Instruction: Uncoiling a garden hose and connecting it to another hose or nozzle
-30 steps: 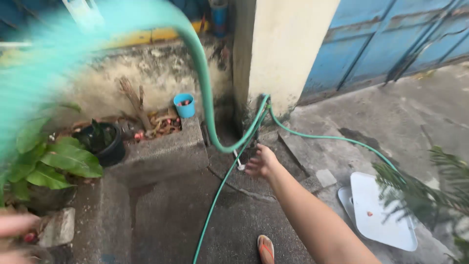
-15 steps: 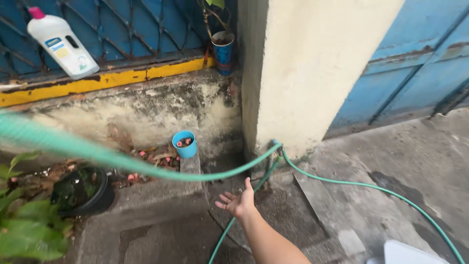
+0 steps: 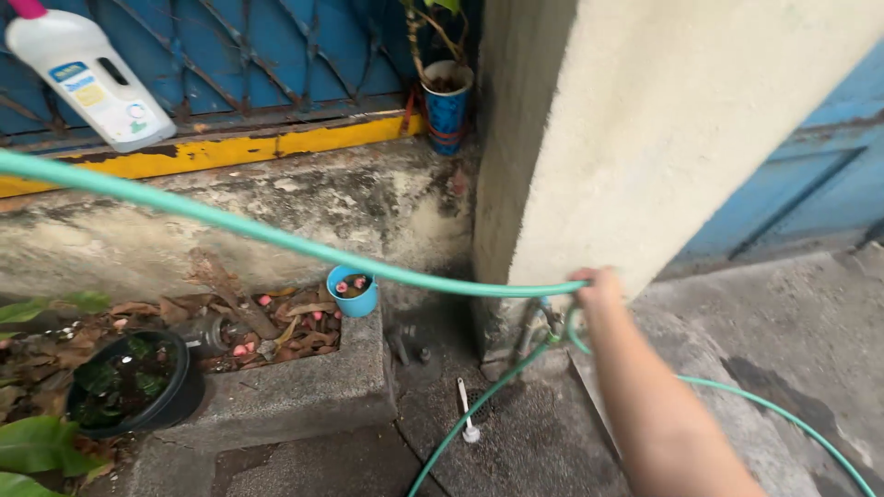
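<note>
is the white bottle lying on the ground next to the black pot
No, the white bottle leans on the yellow ledge against the blue grille, well above the black pot down on the ground.

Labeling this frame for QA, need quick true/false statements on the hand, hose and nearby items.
1. The right hand reaches to the base of the cream pillar, where the green hose ends. True.
2. The small blue cup lies tipped over on the ground. False: it stands upright on the concrete planter ledge.
3. A white bottle sits on the yellow-edged sill. True.
4. The black pot is right of the pillar. False: it is far left.
</note>
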